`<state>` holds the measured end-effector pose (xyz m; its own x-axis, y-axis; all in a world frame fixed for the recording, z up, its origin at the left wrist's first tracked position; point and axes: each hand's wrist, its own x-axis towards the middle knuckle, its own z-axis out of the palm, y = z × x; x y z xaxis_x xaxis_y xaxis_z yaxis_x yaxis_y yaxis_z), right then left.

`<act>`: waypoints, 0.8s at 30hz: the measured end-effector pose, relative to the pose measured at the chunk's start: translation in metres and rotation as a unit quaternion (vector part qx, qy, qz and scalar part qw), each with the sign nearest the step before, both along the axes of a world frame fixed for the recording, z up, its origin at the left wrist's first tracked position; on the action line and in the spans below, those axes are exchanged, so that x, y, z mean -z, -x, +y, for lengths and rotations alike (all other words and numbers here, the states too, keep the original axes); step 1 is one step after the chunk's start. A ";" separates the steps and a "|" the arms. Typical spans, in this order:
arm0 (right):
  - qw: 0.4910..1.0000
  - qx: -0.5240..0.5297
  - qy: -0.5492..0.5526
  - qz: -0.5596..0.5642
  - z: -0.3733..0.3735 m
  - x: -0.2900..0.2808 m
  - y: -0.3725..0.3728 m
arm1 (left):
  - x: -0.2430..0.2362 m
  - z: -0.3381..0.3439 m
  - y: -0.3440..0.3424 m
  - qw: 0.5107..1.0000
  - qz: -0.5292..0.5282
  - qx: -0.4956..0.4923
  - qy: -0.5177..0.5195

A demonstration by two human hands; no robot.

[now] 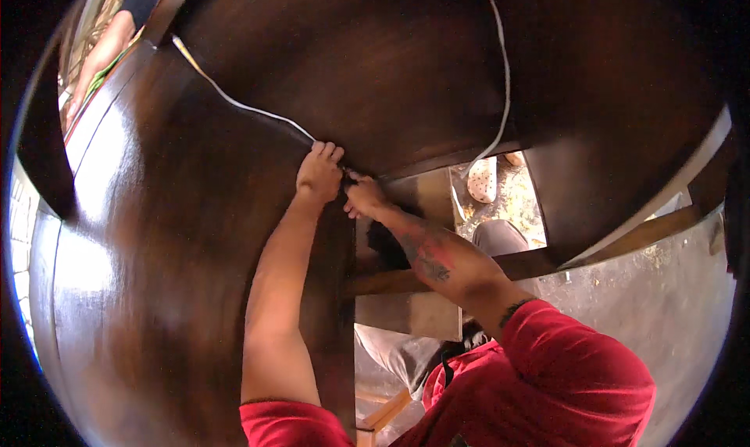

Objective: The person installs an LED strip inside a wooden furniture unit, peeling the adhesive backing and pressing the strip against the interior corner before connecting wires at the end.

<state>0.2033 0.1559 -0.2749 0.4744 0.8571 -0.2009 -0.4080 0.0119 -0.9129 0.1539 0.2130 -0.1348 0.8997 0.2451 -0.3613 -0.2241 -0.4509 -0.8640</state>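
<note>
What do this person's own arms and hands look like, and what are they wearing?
Both hands, the left hand and the right hand, are bare, with no gloves. Short red sleeves cover the upper arms. The right forearm carries a dark tattoo, with another dark marking near the sleeve edge.

The big curved panel point(180, 236) on the left is dark-stained wood with a glossy varnish that throws bright glare. The far panel point(375, 64) is the same dark wood, smoother and duller in shade. A thin white cord point(234, 101), plastic-looking, runs across them. The near sleeves point(562, 377) are red matt cloth. The floor point(656, 306) at right looks rough, dusty grey.
</note>
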 end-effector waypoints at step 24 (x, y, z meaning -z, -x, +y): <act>0.944 0.124 0.050 -0.302 0.007 -0.017 0.015 | -0.022 -0.015 0.005 0.927 -0.372 0.001 0.043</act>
